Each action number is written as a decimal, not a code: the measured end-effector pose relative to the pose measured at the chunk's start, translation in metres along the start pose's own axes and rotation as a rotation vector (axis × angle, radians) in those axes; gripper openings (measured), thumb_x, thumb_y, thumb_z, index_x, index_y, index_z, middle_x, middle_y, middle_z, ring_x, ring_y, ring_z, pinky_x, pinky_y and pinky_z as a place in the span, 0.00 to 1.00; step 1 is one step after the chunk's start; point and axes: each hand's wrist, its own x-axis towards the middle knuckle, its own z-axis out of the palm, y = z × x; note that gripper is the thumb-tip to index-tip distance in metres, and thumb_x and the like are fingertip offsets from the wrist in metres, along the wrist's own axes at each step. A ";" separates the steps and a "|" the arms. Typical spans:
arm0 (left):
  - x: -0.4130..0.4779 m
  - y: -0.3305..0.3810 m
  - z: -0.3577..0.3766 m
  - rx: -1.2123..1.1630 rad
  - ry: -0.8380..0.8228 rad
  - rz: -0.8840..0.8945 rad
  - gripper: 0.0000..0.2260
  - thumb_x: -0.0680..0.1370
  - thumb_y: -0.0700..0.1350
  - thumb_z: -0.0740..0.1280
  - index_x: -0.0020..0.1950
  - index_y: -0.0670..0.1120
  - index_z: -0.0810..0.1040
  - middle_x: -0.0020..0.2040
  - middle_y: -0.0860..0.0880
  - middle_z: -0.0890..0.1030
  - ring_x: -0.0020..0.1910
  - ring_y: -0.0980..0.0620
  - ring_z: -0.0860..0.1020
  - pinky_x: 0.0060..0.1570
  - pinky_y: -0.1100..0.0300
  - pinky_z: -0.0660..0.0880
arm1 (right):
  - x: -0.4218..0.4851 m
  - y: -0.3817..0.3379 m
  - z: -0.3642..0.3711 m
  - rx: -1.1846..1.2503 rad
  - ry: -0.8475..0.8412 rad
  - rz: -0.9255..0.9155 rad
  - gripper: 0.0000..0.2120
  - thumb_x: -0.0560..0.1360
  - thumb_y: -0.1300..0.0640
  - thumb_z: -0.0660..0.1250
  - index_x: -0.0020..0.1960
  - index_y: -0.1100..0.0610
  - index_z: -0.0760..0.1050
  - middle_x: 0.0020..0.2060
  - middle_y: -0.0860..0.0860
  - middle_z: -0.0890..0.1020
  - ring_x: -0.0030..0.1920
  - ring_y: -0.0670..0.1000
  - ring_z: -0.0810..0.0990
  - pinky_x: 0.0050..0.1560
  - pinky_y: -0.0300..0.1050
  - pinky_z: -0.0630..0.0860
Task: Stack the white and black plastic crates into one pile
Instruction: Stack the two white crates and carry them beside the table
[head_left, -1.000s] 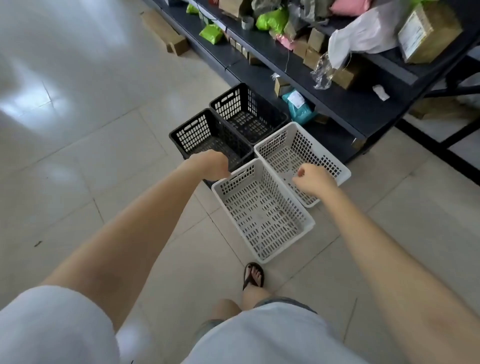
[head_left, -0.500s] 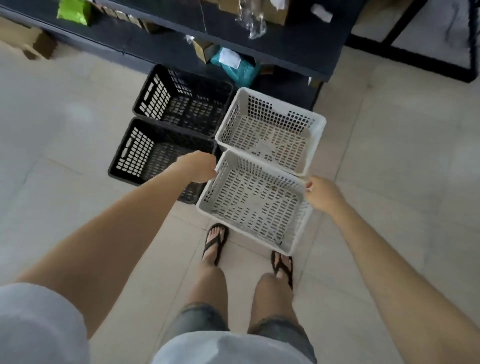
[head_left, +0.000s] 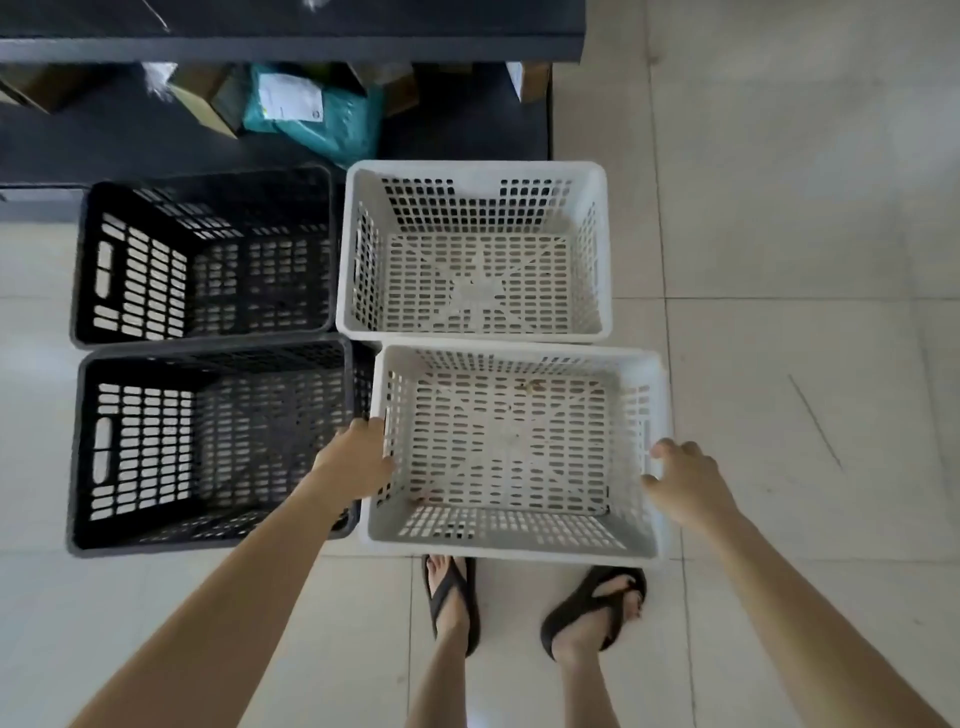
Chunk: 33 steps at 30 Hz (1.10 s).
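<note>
The near white crate (head_left: 514, 452) sits on the tiled floor (head_left: 779, 234) just in front of the person's sandalled feet (head_left: 524, 608), and both hands are on it. The left hand (head_left: 358, 460) is at its left wall, fingers (head_left: 387, 462) hooked over the rim and closed on it. The right hand (head_left: 685, 478) is at the right wall with fingers (head_left: 657, 449) curled at the rim; whether they have closed fully on it I cannot tell. The crate seems to be resting on the floor or only just lifted; the view does not settle which.

Directly beyond it, edge to edge, stands the far white crate (head_left: 472, 249), empty and upright. To the left are two black crates: the near black crate (head_left: 208, 447), touching the held crate's left wall, and the far black crate (head_left: 202, 260) behind it. All four stand separately in a two-by-two block, so no stacking looks done yet.

I judge this to be the first grasp. The next move calls for a level, two-handed lift clear of the neighbouring rims, then lowering the crate squarely into the far white one so the tapered walls nest without catching a corner.

Behind the crates runs a dark shelf unit (head_left: 291, 36); its lower shelf holds cardboard boxes (head_left: 208, 98) and a teal parcel (head_left: 322, 119) with a white label (head_left: 288, 98). The print on that label is too small and blurred to read, and no brand shows on any crate.
</note>
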 end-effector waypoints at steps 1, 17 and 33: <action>0.016 -0.001 0.009 0.035 0.013 -0.009 0.25 0.80 0.47 0.61 0.74 0.41 0.60 0.71 0.39 0.66 0.70 0.39 0.68 0.65 0.48 0.71 | 0.016 0.006 0.011 -0.013 0.003 0.041 0.22 0.77 0.53 0.60 0.70 0.56 0.64 0.63 0.58 0.70 0.61 0.61 0.71 0.59 0.54 0.74; 0.152 -0.004 0.062 -0.093 0.118 -0.413 0.24 0.78 0.38 0.63 0.71 0.31 0.60 0.69 0.32 0.67 0.66 0.34 0.72 0.59 0.46 0.74 | 0.143 0.032 0.099 0.370 0.164 0.310 0.34 0.75 0.70 0.61 0.75 0.57 0.50 0.68 0.63 0.62 0.64 0.67 0.68 0.56 0.58 0.74; 0.029 0.087 -0.023 -0.119 0.062 -0.359 0.21 0.76 0.34 0.61 0.68 0.31 0.64 0.65 0.33 0.69 0.62 0.36 0.75 0.57 0.47 0.78 | 0.064 0.115 -0.016 0.363 0.106 0.443 0.25 0.75 0.69 0.60 0.70 0.64 0.57 0.66 0.66 0.63 0.65 0.69 0.67 0.57 0.58 0.72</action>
